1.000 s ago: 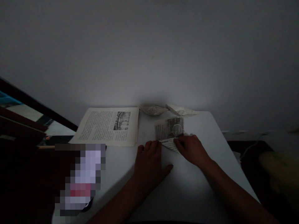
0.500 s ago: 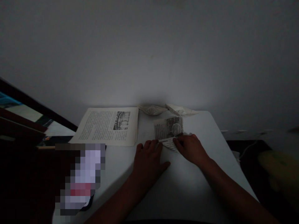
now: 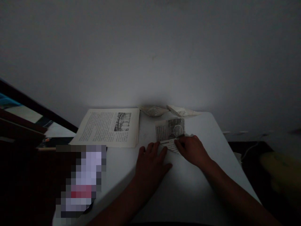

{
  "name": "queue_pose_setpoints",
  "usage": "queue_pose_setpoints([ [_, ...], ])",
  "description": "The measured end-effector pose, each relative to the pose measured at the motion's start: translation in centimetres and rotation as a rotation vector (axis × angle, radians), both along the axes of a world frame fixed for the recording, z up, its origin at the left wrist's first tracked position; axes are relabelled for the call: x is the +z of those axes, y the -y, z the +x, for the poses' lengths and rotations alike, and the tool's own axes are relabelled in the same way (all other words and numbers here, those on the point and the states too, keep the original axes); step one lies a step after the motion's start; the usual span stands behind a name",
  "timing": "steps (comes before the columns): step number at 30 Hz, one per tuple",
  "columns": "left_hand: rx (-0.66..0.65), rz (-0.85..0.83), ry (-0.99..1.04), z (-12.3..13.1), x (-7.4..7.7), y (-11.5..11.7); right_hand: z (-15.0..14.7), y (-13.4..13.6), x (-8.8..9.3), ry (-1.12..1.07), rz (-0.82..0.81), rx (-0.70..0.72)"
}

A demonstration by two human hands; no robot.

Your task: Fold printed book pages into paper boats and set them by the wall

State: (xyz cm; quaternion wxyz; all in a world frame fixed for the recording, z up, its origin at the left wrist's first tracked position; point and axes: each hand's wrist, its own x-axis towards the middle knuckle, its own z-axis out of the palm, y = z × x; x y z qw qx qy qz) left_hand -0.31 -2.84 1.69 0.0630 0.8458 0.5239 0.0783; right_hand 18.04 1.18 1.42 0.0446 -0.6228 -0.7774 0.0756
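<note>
Light is dim and grey, its source unseen. The plain pale-grey wall is brightest mid-view, darkening toward the edges. The bare left hand and bare right hand are underlit; soft shadow lies on the smooth white table. Coarse blocks mask a pale-lilac slab toward eight o'clock; the rounded yellow shape near four o'clock looks blurred.
</note>
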Motion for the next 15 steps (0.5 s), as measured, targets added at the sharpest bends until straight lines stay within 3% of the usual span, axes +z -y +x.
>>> queue_pose_setpoints([
  [15,-0.004,-0.021,-0.009,0.93,-0.66,0.94,-0.11,-0.11,0.23,0.042,0.0,0.016],
])
